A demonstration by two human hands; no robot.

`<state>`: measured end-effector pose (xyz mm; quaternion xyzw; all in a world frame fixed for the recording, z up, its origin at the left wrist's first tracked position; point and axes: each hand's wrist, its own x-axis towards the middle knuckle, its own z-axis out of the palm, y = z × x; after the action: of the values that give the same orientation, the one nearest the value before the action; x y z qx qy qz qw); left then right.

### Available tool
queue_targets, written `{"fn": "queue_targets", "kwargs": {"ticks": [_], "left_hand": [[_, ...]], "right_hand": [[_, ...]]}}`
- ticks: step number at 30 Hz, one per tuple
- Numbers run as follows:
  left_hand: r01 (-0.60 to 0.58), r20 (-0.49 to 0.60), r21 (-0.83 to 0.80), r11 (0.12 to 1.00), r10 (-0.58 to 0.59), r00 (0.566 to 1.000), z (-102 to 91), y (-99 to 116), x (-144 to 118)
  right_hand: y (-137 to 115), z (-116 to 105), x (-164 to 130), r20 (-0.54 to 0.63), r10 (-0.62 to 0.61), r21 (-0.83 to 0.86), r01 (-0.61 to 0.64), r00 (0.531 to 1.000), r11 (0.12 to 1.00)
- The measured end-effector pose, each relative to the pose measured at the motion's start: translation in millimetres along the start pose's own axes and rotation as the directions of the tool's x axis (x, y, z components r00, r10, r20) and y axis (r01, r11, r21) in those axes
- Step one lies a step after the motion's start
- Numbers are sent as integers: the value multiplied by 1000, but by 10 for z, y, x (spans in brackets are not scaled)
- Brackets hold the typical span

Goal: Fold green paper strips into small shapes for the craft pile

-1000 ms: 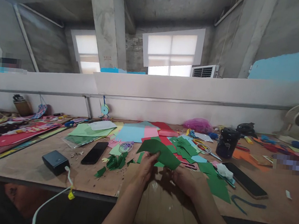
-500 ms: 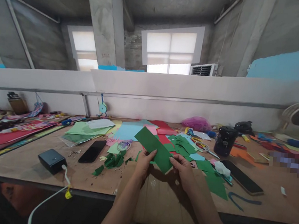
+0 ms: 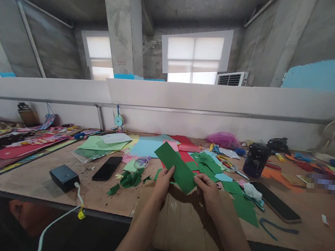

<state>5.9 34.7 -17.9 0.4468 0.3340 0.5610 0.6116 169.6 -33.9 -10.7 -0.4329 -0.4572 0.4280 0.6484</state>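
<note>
A rectangular strip of green paper (image 3: 175,165) is held up at a slant between my two hands, over a brown cardboard piece (image 3: 182,228) at the table's front edge. My left hand (image 3: 164,182) pinches its lower left edge, thumb on top. At the lower right corner, the fingers of my right hand (image 3: 206,185) are closed on the same strip. Cut green pieces (image 3: 206,164) lie in a pile just behind my right hand, and crumpled green scraps (image 3: 131,178) lie left of my left hand.
Left on the table are a phone (image 3: 107,168) and a dark box (image 3: 64,178) with a white cable. To the right stand a dark tumbler (image 3: 256,160) and another phone (image 3: 276,201). Scissors (image 3: 227,164) lie behind the green pile. Coloured sheets (image 3: 146,145) spread toward the back.
The whole view has shifted slightly, so everything appears a little further right. Both hands keep their hold on the green paper, which is at nearly the same slant.
</note>
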Motion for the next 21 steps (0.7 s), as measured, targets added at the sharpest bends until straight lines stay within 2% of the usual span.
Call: {"fn": "queue_targets", "kwargs": {"ticks": [3,8,13,18,21], "left_hand": [[-19,8,0,1000,19,1000,45,49,-52],[46,195,-26,999,-40,980,128,116,-157],[-49,172,-10,999,50,984,85,88,-152],[22,263,82,996,-42,964,28,108,-157],[3,288,58,998,-19,957,43,175,-187]], "right_hand": [[-30,5,-11,-51,-34,-36,32,998,999],[-41,14,-9,-98,-49,-45,45,994,998],[-4,-15,20,-94,-93,-8,93,991,996],[20,-64,21,-124,-130,16,132,984,991],[11,-76,13,-125,-149,12,152,981,988]]}}
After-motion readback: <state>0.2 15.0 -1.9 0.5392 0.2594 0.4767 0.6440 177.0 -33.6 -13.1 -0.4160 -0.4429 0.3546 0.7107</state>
